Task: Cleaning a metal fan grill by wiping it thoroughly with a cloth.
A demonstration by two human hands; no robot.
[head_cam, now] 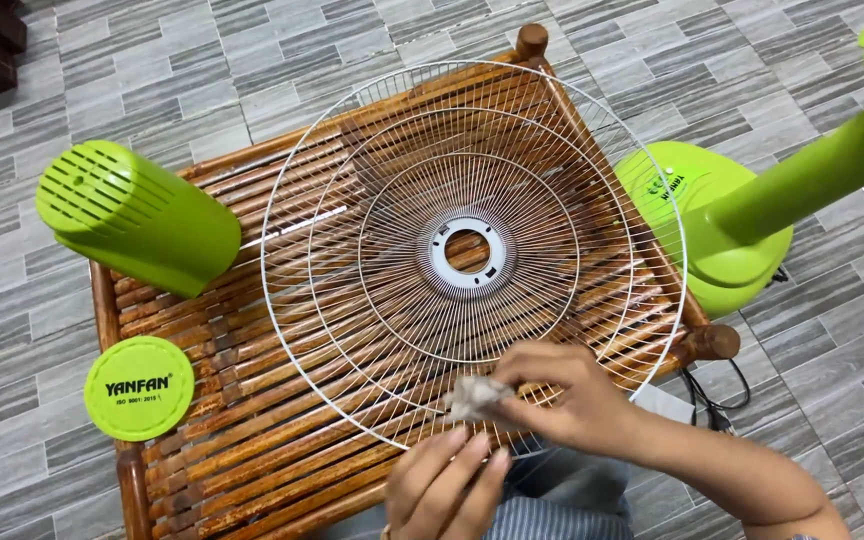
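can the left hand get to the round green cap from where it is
Probably yes: the left hand is at the near edge of the slatted table, and only bare slats separate it from the round green cap.

We see our two bare hands, left hand (444, 487), right hand (564, 397), forearms uncovered, no rings visible, grey cloth and blue-striped fabric over our lap (555, 500).
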